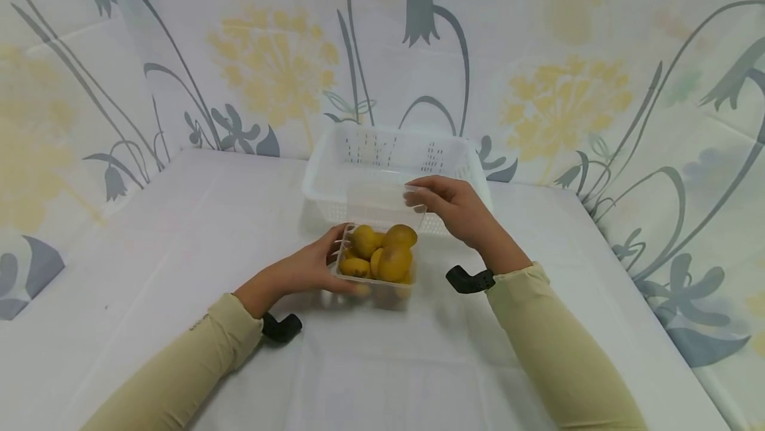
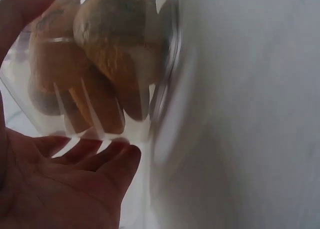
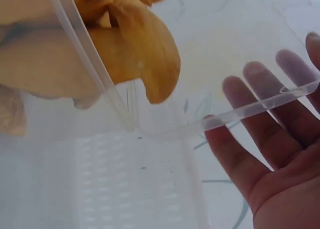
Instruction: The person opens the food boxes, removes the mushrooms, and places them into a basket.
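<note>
Box [image 1: 385, 295] of transparent plastic is occupying the middle of the tabletop [image 1: 382, 378], just on the near side of a white basket [image 1: 323, 210]; whether it is resting on the surface or hanging slightly above it cannot be told. Yellow-brown fruits [image 1: 394, 263] are filling the box, the upper ones protruding above its rim. A clear lid [image 1: 382, 206] is standing raised at the far side, apparently joined there. The left hand [image 1: 311, 268] is gripping the box from the left, its thumb lying along the near wall; the right hand [image 1: 448, 205] is pinching the lid at its right edge.

Likely faults: the topmost fruits could be rolling out over the near or right rim should the box tilt, since the left hand is supporting it from one side only. The heaped fruits could also be blocking the lid, or bruising, were it pressed down. Pulled too far back, the thin lid could be creasing or splitting at its join.

Count, outward: at least five fruits are showing, lower ones being too hidden to number; one box, one lid, two hands, two black wrist devices [image 1: 469, 279], two pale sleeves [image 1: 556, 344] and one basket are appearing.
</note>
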{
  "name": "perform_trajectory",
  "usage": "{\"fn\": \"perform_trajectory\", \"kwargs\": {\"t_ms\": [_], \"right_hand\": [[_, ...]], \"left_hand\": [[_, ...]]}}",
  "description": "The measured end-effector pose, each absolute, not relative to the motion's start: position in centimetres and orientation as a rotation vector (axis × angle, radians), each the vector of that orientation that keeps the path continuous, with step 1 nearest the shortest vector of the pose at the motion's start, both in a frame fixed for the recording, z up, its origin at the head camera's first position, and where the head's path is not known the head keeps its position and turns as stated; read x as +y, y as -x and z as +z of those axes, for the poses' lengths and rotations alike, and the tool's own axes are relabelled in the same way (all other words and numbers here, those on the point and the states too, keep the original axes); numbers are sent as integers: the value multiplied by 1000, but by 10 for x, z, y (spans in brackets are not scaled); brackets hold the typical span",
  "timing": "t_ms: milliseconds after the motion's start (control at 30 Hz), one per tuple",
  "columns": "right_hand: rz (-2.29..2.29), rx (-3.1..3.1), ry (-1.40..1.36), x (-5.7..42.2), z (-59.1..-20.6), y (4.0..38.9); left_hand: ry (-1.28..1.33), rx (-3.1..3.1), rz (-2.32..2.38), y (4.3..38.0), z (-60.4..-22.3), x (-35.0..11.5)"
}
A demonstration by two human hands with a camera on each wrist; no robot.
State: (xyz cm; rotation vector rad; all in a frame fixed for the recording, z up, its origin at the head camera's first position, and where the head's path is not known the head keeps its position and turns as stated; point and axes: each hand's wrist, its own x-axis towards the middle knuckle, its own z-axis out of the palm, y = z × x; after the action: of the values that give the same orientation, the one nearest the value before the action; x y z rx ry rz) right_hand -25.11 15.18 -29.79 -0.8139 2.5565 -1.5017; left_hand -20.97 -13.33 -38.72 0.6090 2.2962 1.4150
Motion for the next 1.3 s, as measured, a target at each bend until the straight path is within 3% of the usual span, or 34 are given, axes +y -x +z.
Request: {"fn": "perform_trajectory", "kwargs": {"t_ms": [433, 1033, 1300], "right_hand": [[-1944, 2480, 495, 142, -317, 275], [-1767, 2577, 390, 130, -312, 282], [-1648, 2664, 469, 138, -315, 267]], "left_hand": [[-651, 2399, 1178, 205, -379, -149], [-726, 2427, 1042, 201, -366, -158], [-751, 2297, 1153, 203, -373, -160]]}}
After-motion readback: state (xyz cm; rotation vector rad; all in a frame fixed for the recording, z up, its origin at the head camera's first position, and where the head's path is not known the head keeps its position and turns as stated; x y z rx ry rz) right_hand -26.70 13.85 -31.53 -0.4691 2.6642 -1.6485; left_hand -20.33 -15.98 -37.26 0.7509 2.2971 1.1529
